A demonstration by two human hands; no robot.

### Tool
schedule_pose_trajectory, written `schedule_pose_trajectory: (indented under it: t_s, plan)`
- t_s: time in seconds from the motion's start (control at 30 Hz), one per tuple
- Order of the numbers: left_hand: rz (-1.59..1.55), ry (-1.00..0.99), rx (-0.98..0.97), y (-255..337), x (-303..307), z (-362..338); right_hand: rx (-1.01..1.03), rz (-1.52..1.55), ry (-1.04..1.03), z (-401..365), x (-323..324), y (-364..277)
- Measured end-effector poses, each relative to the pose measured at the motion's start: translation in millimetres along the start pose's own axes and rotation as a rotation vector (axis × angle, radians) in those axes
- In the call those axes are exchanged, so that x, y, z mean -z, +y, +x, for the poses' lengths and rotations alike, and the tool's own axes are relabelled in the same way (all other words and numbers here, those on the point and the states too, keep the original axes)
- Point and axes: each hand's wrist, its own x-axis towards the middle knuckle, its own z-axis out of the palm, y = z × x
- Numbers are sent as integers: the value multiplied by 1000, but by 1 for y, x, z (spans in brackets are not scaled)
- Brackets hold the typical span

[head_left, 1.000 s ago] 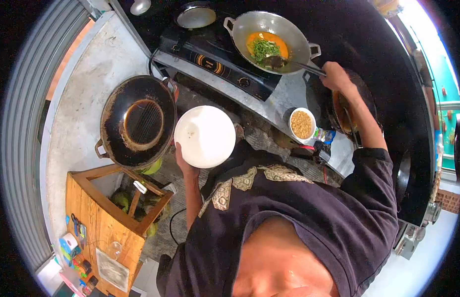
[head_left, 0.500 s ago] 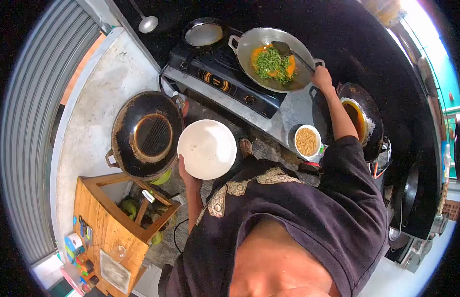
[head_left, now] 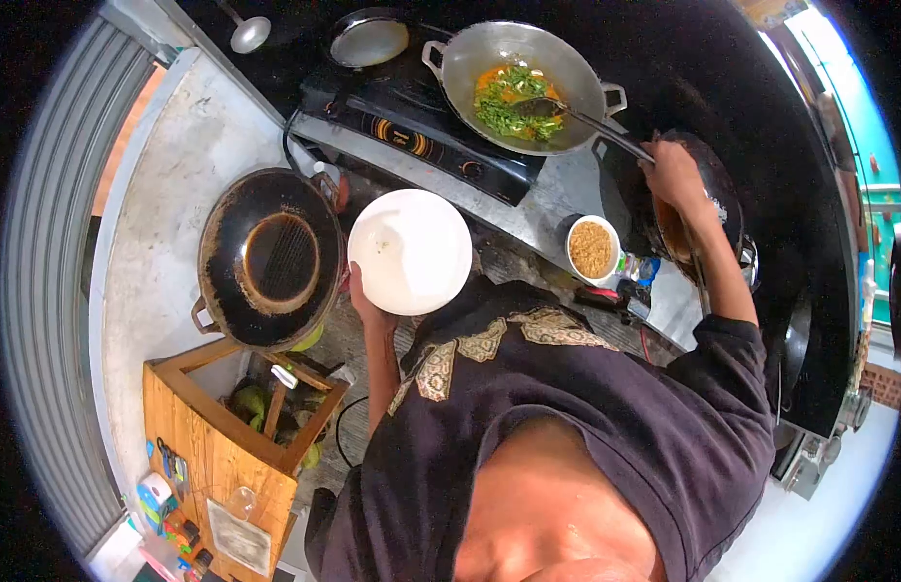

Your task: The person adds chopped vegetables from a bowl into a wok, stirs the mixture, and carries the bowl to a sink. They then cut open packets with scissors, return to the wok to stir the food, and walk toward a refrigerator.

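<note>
1. The silver wok (head_left: 567, 53) sits on the black stove (head_left: 412, 136) at the far edge of the table (head_left: 567, 189). It holds an orange sauce with chopped greens (head_left: 509, 102) heaped on it.
2. The white plate (head_left: 410, 250) is held out in the air, on the near side of the stove and just right of the black wok. Its face is turned up and looks bare apart from a faint wet sheen.
3. The big black wok (head_left: 223, 242) stands to the left, its wall crusted brown. A round grid shows at its bottom.
4. A small white bowl (head_left: 571, 242) near the table's near edge is full of tan, crumbly grains.
5. A dark pan (head_left: 727, 194) at the right end, partly hidden by the right arm, holds a brownish liquid.
6. A shallow metal pan (head_left: 368, 41) lies at the far left of the stove, with a ladle (head_left: 245, 31) beyond it.
7. The left hand (head_left: 365, 303) has its fingers curled under the plate's near rim and carries it, forearm raised and elbow bent close to the body.
8. The right hand (head_left: 672, 173) is closed around the handle end of a spatula (head_left: 567, 114), whose blade lies in the greens. The arm reaches forward over the dark pan.
9. A wooden crate (head_left: 227, 436) stands below, to the near left.
</note>
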Motion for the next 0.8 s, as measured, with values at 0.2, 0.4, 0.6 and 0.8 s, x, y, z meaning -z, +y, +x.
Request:
schedule_pose_trajectory:
  t_s: [0.2, 0.4, 0.6, 0.8]
  plan:
    - [-16, 47, 28, 7, -2, -4, 168, 11, -125, 2, 37, 6]
    - [-21, 26, -8, 5, 19, -5, 184, 1, -209, 37, -18, 5]
    - [40, 54, -30, 13, 9, -8, -76, 122, -120, 82, -83, -18]
    - [32, 68, -9, 7, 3, -3, -239, 212, -19, 107, -113, 10]
